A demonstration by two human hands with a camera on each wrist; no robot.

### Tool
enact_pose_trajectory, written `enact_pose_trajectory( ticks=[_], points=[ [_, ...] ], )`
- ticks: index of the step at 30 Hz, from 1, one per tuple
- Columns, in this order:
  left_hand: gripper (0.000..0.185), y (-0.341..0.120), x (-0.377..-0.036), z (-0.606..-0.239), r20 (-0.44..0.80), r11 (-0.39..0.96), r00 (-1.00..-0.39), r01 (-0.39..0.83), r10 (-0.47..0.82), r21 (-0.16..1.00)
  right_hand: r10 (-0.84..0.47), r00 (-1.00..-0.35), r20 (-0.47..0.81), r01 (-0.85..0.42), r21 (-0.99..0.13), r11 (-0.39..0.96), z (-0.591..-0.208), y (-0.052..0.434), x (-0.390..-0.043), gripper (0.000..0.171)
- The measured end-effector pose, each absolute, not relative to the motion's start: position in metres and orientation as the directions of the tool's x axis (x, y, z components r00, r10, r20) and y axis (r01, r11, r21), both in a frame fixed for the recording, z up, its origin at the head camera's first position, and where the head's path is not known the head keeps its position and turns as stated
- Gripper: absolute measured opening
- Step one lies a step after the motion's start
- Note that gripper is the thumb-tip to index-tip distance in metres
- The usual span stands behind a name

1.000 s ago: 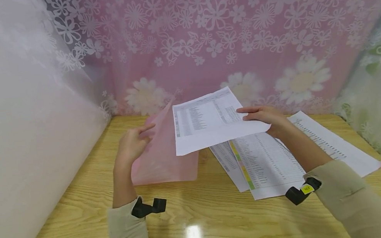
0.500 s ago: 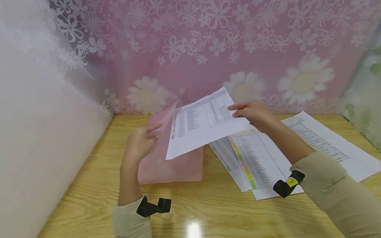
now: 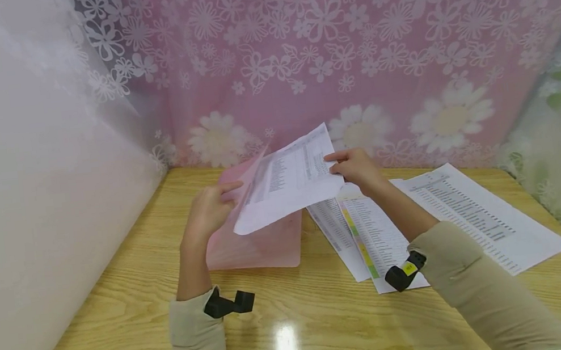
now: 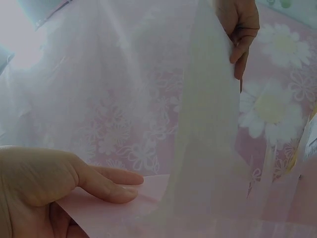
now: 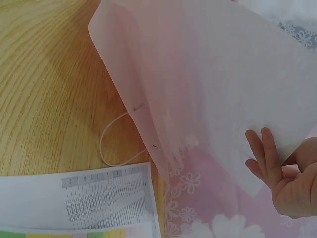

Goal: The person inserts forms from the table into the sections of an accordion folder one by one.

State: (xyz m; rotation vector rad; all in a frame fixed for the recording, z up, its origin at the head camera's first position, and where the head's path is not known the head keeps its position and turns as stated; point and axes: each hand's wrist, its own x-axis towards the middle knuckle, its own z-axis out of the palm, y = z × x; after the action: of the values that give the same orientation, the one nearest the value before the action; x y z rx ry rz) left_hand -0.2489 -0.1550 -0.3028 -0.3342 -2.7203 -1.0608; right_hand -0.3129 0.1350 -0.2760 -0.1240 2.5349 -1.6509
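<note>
My left hand pinches the raised front flap of a translucent pink folder and holds it open; in the left wrist view its fingers lie along the pink flap. My right hand pinches the right edge of a printed sheet, tilted with its lower left corner over the folder's mouth. The left wrist view shows that sheet nearly edge-on with the right hand at its top. In the right wrist view the folder fills the frame above my right hand's fingers.
Printed sheets lie fanned on the wooden table right of the folder, one long sheet farther right. A thin elastic loop hangs from the folder's edge. Floral curtains close the back and sides.
My right hand has carried the printed sheet left and tilted it steeper toward the folder's opening. My left hand has shifted slightly right and closed on the flap.
</note>
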Motion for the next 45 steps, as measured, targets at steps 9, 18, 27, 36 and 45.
enact_pose_trajectory(
  ticks=[9,18,27,36,45],
  points=[
    [0.043,-0.155,-0.249,-0.303,0.261,0.722,-0.956,0.273,0.132,0.635,-0.099,-0.995,0.016,-0.059,-0.895,0.442,-0.283,0.12,-0.312,0.04],
    [0.041,-0.155,-0.249,-0.302,0.279,0.729,-0.951,0.283,0.131,0.623,-0.089,-0.994,0.059,-0.087,-0.926,0.368,-0.294,0.103,-0.312,0.038],
    [0.039,-0.154,-0.247,-0.3,0.268,0.727,-0.951,0.291,0.151,0.622,-0.086,-0.993,0.084,-0.107,-0.944,0.312,-0.306,0.089,-0.312,0.037],
    [0.039,-0.154,-0.246,-0.301,0.283,0.72,-0.946,0.307,0.159,0.623,-0.065,-0.995,0.079,-0.096,-0.944,0.316,-0.319,0.074,-0.312,0.036],
    [0.039,-0.153,-0.245,-0.3,0.277,0.719,-0.948,0.304,0.16,0.625,-0.059,-0.99,0.13,-0.143,-0.926,0.351,-0.331,0.059,-0.315,0.036]
  ],
)
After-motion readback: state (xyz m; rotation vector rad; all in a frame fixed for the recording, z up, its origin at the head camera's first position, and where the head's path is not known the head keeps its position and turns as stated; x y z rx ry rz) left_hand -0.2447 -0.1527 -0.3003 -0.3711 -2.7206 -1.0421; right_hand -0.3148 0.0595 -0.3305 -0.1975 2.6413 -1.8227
